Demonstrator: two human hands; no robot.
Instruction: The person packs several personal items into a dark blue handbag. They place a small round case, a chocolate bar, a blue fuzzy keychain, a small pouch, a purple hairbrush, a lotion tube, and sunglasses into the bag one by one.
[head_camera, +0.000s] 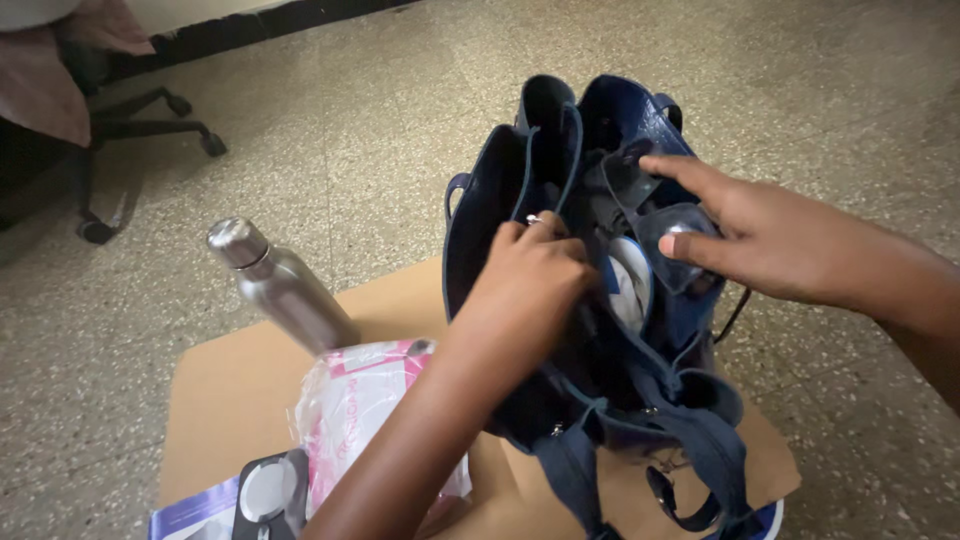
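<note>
- Several things lie outside the bag on the left: a steel bottle (283, 288) stands tilted at the back of the cardboard sheet (225, 385), and a clear plastic packet with pink print (372, 415) lies in front of it, partly under the forearm.
- At the lower left edge, a dark holder with a round silvery piece (265, 495) rests on a purple-and-white flat pack (190, 515); both are well clear of the bag's mouth.
- Left hand (530, 290) is down in the mouth of the navy bag (480, 230), fingers curled over the edge of an inner divider; whether they pinch anything inside, I cannot tell, since the fingertips are hidden.
- Inside the bag, between the two hands, a round white and blue thing (630, 285) sits in a middle compartment, so at least one item looks already packed.
- Right hand (770, 240) holds the bag's right side, forefinger stretched out along an inner flap and thumb pressed onto a pocket with something pale in it, spreading the opening.
- By my reckoning the work is midway: the bag is open and partly filled, while the bottle, packet and the two small things are not inside.
- Behind, an office chair base (130, 130) stands on the speckled floor (800, 80).
</note>
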